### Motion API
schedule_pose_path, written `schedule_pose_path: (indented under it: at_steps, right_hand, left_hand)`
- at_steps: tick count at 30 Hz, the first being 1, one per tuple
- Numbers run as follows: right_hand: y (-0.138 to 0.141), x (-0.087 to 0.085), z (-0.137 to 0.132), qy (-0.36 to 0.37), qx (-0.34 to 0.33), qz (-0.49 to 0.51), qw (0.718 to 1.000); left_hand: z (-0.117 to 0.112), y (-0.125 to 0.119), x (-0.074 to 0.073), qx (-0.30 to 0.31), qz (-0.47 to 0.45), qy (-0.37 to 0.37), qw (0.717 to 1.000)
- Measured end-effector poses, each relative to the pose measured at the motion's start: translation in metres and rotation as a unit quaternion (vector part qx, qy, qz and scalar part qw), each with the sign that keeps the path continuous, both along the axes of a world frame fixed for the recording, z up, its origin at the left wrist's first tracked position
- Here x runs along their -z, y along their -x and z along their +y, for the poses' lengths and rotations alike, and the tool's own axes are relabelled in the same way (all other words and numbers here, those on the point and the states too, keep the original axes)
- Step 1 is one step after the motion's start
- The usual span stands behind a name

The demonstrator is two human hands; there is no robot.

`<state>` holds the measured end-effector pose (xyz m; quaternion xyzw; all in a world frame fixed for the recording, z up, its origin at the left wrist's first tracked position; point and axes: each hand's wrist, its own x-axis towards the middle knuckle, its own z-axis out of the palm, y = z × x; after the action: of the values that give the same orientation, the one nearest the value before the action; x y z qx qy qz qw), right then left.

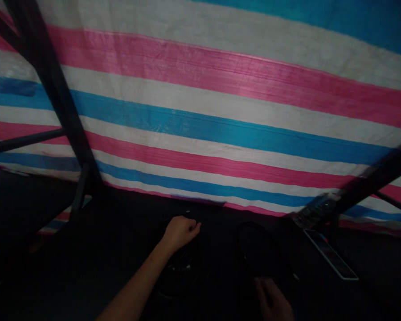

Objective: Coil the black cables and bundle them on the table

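My left hand (180, 232) reaches forward over a dark surface, fingers curled together in a loose fist on something small and dark I cannot make out. Under it lies a dark tangle that looks like cable (180, 267). My right hand (274, 301) is low at the bottom edge, dim and partly cut off, beside a dark round object (257, 249); its fingers cannot be read.
A striped pink, blue and white tarp (220, 111) hangs as a wall ahead. Dark metal frame bars (53, 89) cross at left and another (377, 178) at right. A phone (330, 254) with a light rim lies at right on the dark surface.
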<state>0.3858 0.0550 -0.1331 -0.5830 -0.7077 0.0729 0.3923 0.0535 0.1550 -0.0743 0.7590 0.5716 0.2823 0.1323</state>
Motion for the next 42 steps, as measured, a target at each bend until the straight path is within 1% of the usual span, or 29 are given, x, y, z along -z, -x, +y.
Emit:
schedule_pose_path:
  at_steps: [3,6,8,9,11,12,14,16,20,24,28,31,36,42]
  right_hand:
    - [0.081,-0.021,0.029,-0.003,-0.092,0.066,0.994]
    - [0.147,-0.041,0.058,0.015,-0.151,0.115,0.982]
    - [0.178,-0.046,0.076,0.064,-0.197,0.138,0.968]
    - [0.189,-0.047,0.084,0.076,-0.213,0.140,0.964]
    - [0.201,-0.048,0.095,0.081,-0.229,0.145,0.959]
    - [0.203,-0.048,0.098,0.075,-0.228,0.147,0.960]
    - [0.197,-0.051,0.100,0.064,-0.216,0.148,0.963]
    - [0.181,-0.056,0.100,0.053,-0.188,0.145,0.970]
    - [0.132,-0.071,0.102,0.009,-0.106,0.113,0.988]
    - [0.088,-0.079,0.103,-0.074,-0.044,0.019,0.996]
    - [0.056,-0.081,0.101,-0.142,-0.009,-0.057,0.988]
    - [0.036,-0.083,0.098,-0.174,0.017,-0.092,0.980]
    - [0.009,-0.094,0.090,-0.212,0.066,-0.112,0.969]
    - [-0.023,-0.109,0.084,-0.266,0.122,-0.128,0.948]
  left_hand:
    - [0.000,0.001,0.000,-0.011,-0.015,-0.007,1.000]
    - [0.002,0.006,0.002,-0.015,-0.067,-0.010,0.998]
    - [0.003,0.009,0.004,-0.022,-0.089,-0.011,0.996]
    - [0.004,0.011,0.004,-0.028,-0.092,-0.013,0.995]
    - [0.004,0.013,0.004,-0.036,-0.095,-0.016,0.995]
    - [0.004,0.014,0.004,-0.036,-0.096,-0.017,0.995]
    - [0.004,0.016,0.002,-0.034,-0.098,-0.019,0.994]
    - [0.003,0.019,0.000,-0.039,-0.102,-0.022,0.994]
    - [0.006,0.028,-0.003,-0.072,-0.125,-0.031,0.989]
    - [0.010,0.029,-0.001,-0.074,-0.145,-0.028,0.986]
    - [0.012,0.025,0.001,-0.058,-0.160,-0.013,0.985]
    - [0.012,0.023,0.001,-0.055,-0.170,-0.007,0.984]
    - [0.013,0.024,0.001,-0.052,-0.184,-0.009,0.982]
    - [0.016,0.028,0.005,-0.051,-0.198,-0.013,0.979]
